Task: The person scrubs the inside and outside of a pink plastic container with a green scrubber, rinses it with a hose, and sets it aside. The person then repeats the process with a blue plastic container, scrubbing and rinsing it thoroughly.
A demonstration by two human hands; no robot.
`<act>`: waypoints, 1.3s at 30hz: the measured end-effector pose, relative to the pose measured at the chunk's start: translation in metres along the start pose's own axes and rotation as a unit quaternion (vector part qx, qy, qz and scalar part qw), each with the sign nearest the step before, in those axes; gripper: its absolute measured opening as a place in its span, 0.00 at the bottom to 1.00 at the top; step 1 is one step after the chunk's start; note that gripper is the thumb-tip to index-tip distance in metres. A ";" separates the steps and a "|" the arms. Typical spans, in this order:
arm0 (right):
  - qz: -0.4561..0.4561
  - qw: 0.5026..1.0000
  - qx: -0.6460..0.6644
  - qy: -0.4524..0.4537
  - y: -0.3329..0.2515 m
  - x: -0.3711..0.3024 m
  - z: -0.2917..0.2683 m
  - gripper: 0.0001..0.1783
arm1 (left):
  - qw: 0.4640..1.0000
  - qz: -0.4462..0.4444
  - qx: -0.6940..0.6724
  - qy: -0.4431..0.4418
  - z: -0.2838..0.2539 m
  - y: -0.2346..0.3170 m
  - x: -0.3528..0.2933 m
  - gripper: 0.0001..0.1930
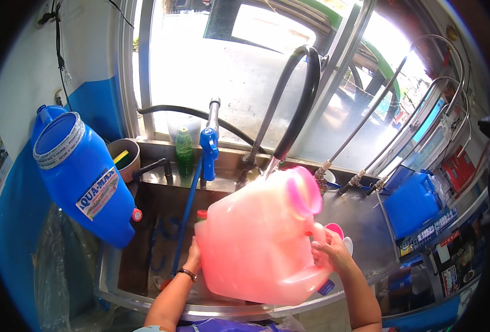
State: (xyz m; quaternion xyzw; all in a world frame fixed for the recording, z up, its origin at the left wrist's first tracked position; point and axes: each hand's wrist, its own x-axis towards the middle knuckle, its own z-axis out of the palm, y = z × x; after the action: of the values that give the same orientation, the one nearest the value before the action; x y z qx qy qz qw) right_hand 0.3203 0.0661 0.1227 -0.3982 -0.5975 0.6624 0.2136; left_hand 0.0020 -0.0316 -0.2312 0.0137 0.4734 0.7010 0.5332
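A big pink plastic water jug [250, 238] is tilted over the sink, its wide mouth toward the upper right. My right hand [333, 253] is closed round the jug's handle. Against the jug's left side presses my left hand [194, 255], its fingers partly hidden by the jug; a dark bracelet is on that wrist. A red cap [201, 214] shows at the jug's left edge, and a dark blue cap [327, 287] at its lower right. Just behind the jug, the metal spout of a black arched hose [306, 105] points down near its upper edge.
The steel sink [140, 243] lies under the jug. A blue container [84, 171] stands tilted at its left. Behind are a blue spray nozzle [209, 149], a green bottle [184, 155] and a bucket [128, 171]. Thin metal pipes [361, 127] and a blue jug [413, 205] are at right.
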 end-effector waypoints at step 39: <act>-0.050 0.996 0.069 0.030 0.219 0.108 0.057 0.13 | 0.769 0.445 0.448 0.102 0.058 0.305 -0.197 0.33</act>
State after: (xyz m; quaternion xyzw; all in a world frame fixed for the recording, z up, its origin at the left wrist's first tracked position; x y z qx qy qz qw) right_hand 0.2538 0.0699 -0.1188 -0.3716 -0.5632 0.6781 0.2912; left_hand -0.1064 -0.1389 0.1032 0.3882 0.7263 0.5656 0.0432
